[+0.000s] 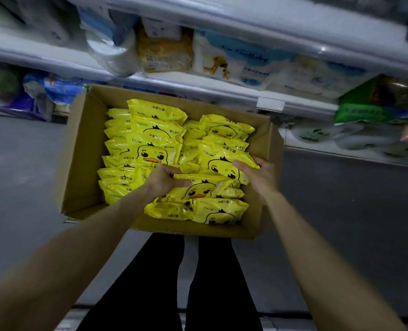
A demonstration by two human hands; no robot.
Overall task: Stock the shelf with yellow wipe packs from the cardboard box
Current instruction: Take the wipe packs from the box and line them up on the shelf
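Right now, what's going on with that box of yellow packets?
A person is standing over an open cardboard box full of yellow wipe packs. The left hand grips one pack by its edge, and the right hand holds another pack. Both packs are still in the box; the shelf behind holds other goods.
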